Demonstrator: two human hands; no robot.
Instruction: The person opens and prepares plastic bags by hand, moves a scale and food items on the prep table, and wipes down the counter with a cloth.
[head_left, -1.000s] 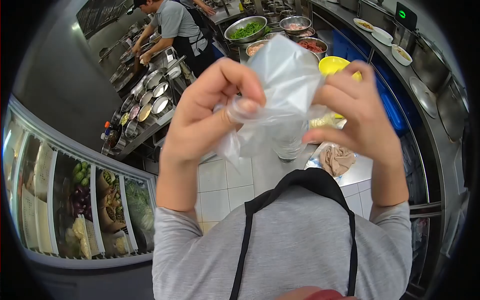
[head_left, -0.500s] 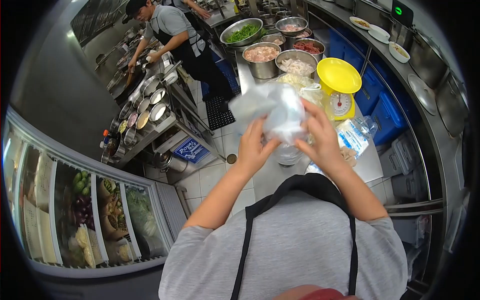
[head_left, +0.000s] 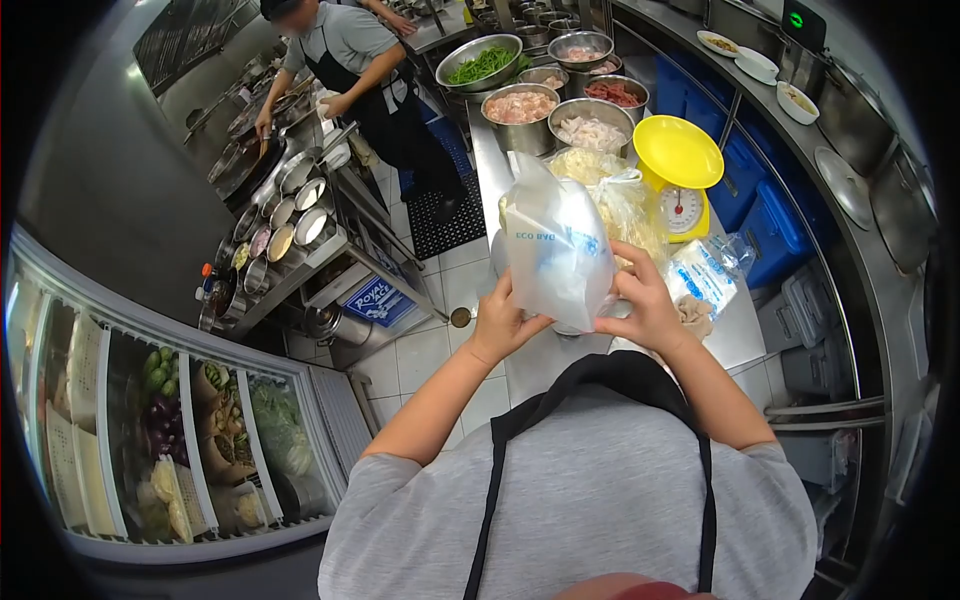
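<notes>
A translucent white plastic bag [head_left: 558, 262] with blue print reading "ECO BAG" stands up between my hands over the steel table [head_left: 535, 365]. My left hand [head_left: 507, 322] grips its lower left side, and the thumb reaches along the bottom. On the other side, my right hand [head_left: 648, 305] holds the lower right edge between thumb and fingers. The bag's contents cannot be made out. Just behind it lie clear bags of pale yellowish food [head_left: 610, 190]. A yellow kitchen scale [head_left: 683, 212] with a yellow pan [head_left: 678, 152] stands to the right.
Beyond are steel bowls of raw meat [head_left: 520, 107] and a bowl of green beans [head_left: 480, 64]. A blue-and-white plastic packet [head_left: 703, 278] lies near my right hand. At the left are a co-worker [head_left: 350, 60] by a stove, a seasoning rack [head_left: 290, 230] and a glass-fronted fridge [head_left: 180, 400].
The bag, blurred and crumpled before, now stands taller and spread out with its print readable. My hands have shifted slightly lower. The co-worker's arms have moved a little.
</notes>
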